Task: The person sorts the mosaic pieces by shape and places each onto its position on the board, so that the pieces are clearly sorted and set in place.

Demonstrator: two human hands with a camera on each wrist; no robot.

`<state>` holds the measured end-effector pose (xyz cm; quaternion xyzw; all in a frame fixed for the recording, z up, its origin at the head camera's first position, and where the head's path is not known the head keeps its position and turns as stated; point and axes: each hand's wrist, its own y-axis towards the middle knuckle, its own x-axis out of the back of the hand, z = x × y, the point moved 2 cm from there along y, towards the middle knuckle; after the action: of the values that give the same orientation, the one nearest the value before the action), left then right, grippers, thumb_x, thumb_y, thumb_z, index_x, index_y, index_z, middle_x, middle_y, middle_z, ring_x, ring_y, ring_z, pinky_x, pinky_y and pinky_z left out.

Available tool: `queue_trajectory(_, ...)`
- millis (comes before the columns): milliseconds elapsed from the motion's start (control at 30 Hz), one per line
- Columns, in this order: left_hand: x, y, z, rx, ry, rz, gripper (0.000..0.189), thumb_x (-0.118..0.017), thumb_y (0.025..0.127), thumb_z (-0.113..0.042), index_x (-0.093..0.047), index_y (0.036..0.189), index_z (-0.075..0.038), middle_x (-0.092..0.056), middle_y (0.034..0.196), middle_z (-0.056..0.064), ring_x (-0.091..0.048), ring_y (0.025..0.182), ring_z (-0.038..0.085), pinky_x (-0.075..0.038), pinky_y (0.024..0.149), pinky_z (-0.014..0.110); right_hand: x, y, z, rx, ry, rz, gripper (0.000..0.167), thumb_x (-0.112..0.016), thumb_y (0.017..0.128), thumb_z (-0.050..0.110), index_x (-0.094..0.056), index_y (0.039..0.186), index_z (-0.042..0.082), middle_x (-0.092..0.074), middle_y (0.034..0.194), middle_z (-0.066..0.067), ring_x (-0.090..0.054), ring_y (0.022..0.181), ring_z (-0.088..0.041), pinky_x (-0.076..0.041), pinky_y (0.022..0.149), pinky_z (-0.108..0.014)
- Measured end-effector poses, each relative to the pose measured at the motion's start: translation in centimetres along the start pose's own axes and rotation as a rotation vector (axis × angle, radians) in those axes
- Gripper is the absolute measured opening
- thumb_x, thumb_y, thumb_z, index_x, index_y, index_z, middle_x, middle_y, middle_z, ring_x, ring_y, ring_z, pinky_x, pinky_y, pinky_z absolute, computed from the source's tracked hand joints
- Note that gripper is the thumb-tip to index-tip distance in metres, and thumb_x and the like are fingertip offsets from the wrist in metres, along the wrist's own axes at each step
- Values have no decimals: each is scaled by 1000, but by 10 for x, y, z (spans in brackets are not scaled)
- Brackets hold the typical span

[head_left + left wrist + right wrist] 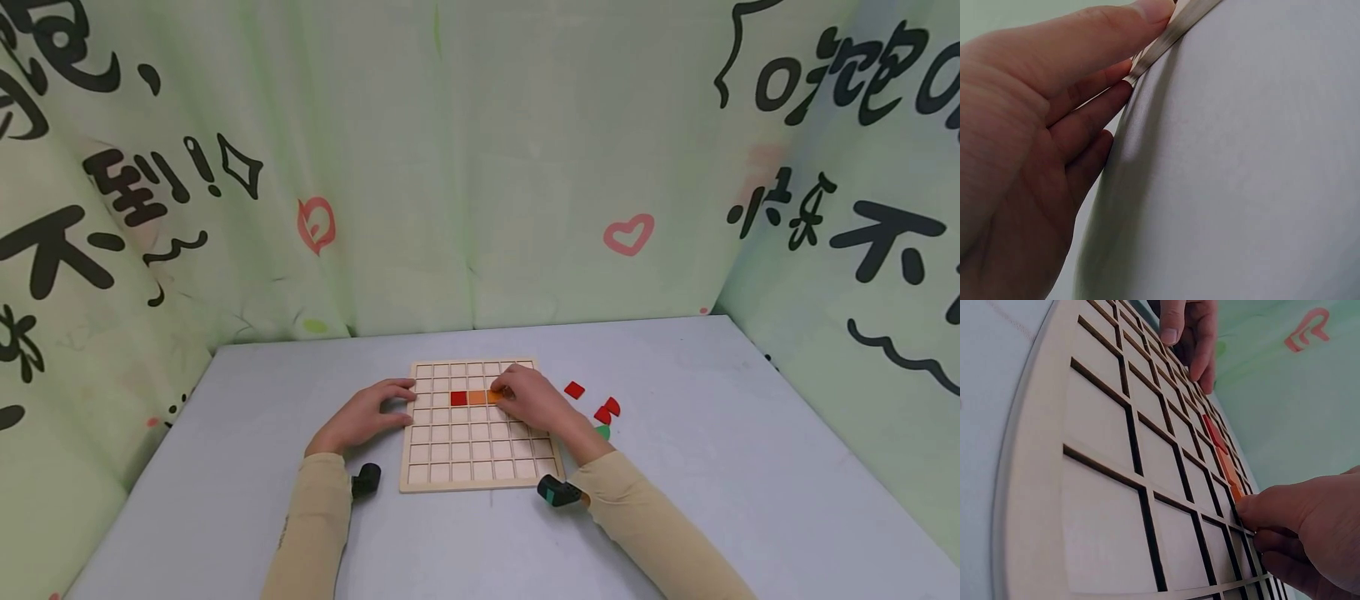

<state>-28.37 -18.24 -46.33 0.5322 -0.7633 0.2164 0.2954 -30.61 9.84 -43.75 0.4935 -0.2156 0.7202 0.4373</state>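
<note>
A wooden grid board lies on the table, with a red square tile and an orange tile side by side in one of its upper rows. At the right end of that row my right hand holds a second orange tile between thumb and fingers, down at the grid; the fingers partly cover it. My left hand rests against the board's left edge, its fingers loosely extended. In the left wrist view the thumb and fingertips touch the board's rim.
Right of the board lie loose pieces: a red square, red rounded pieces and a green piece partly behind the right forearm. The white table is bounded by a pale green curtain with dark lettering.
</note>
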Motion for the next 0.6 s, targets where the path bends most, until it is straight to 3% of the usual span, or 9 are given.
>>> queue_trajectory(600,0,1,2,-13,9,4,37,-75,87,-18,-67,121,-8,-47,148,6,-35,141,31,-31,114,48,-2,0,0,0,30,-15,17,-67,90,5,-72,106,2,-65,105,-8,-60,96,-23,-53,87,-38)
